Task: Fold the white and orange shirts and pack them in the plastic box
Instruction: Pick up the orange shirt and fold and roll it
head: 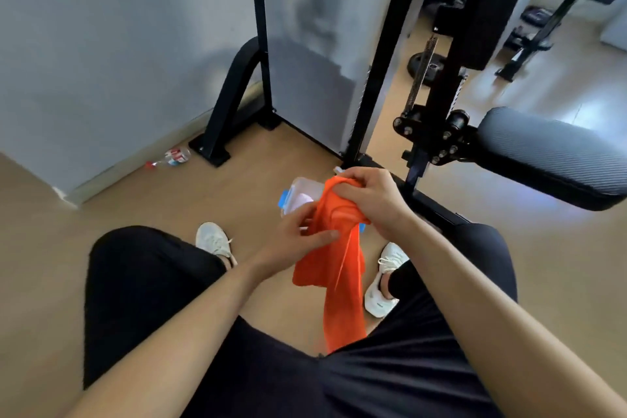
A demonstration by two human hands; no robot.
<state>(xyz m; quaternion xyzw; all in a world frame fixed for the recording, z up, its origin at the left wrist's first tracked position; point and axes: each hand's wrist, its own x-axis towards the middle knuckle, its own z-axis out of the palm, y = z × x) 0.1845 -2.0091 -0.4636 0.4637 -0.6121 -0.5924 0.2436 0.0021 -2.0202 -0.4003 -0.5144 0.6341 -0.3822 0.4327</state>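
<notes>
I hold the orange shirt [339, 268] up between my knees; it hangs crumpled down toward my lap. My right hand [369, 197] grips its top edge. My left hand [298, 234] pinches the cloth a little lower on its left side. Behind the shirt, on the wooden floor, stands the clear plastic box [298, 193] with blue clips. Something white [302, 198] lies inside the box, probably the white shirt; most of the box is hidden by the orange cloth and my hands.
I sit with black-clad legs apart and white shoes [213, 241] on the floor. A black gym machine frame [424, 132] and padded seat [549, 159] stand to the right of the box. A plastic bottle [171, 157] lies by the wall at left.
</notes>
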